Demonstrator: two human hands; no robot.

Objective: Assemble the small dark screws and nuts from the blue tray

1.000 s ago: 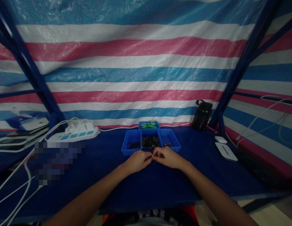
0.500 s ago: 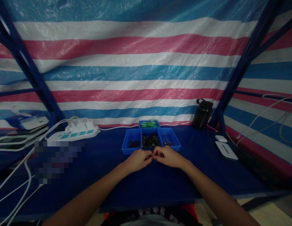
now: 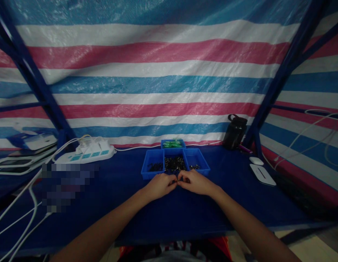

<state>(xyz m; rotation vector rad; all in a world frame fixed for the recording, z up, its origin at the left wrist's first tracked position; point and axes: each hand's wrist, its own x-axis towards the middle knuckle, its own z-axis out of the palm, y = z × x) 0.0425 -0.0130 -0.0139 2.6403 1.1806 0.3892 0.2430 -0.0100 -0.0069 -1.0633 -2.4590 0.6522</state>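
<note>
My left hand (image 3: 162,185) and my right hand (image 3: 195,181) meet fingertip to fingertip just in front of the blue trays. Both are closed in a pinch around something very small and dark between them, too small to name. Behind them stands a blue tray (image 3: 147,171) split into three compartments. Small dark pieces (image 3: 155,167) lie in its left compartment. A heap of dark, shiny small parts (image 3: 174,163) fills the middle one. A few shiny pieces (image 3: 194,167) sit in the right one. A smaller blue tray with green pieces (image 3: 172,144) stands behind.
On the left lie a white power strip (image 3: 87,155) with plugs, white cables (image 3: 32,196) and a stack of devices (image 3: 18,162). A black bottle (image 3: 234,133), a white flat box (image 3: 262,174) and a small white case (image 3: 256,161) stand to the right. Striped sheeting hangs behind.
Both hands stay almost in place with fingertips together. A small golden glint between the fingertips earlier is now barely visible.
</note>
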